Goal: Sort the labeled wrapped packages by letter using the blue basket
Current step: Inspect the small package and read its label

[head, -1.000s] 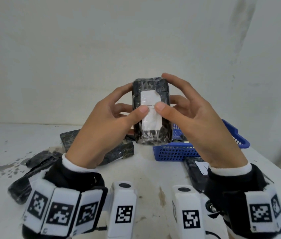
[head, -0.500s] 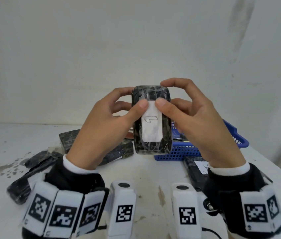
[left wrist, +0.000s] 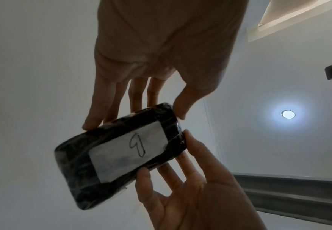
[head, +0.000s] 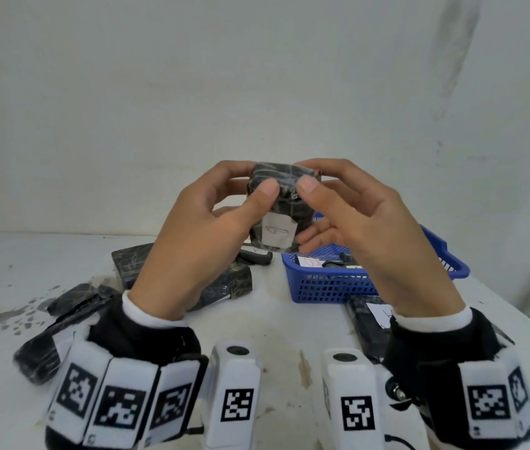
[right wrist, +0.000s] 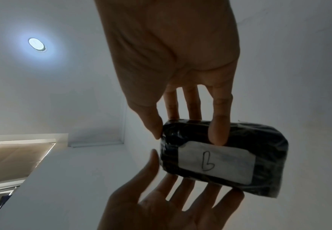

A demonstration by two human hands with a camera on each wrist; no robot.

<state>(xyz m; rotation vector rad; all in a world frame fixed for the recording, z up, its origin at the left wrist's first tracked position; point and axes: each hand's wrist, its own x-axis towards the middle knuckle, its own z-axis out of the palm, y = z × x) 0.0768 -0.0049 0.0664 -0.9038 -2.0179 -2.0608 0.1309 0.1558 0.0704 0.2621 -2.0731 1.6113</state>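
Note:
Both hands hold one black wrapped package (head: pixel 284 206) in the air above the table, in front of the blue basket (head: pixel 331 287). My left hand (head: pixel 258 178) pinches its left side between thumb and fingers. My right hand (head: pixel 305 175) pinches the right side the same way. The package's white label (head: pixel 278 233) faces down and toward me. In the right wrist view the label (right wrist: pixel 216 163) carries a handwritten mark like a b. The left wrist view shows the package (left wrist: pixel 120 154) between both hands. In the basket lies a package with a red-lettered label (head: pixel 310 262).
Several more black wrapped packages lie on the white table: a stack (head: pixel 224 284) behind my left hand, others at the left (head: pixel 62 319), and one with a white label (head: pixel 367 319) in front of the basket. A white wall (head: pixel 257 92) stands close behind the table.
The package has tipped forward, so its upper end now faces me and the label points downward. Both thumbs slid from the label up to the upper end. The hands dropped slightly.

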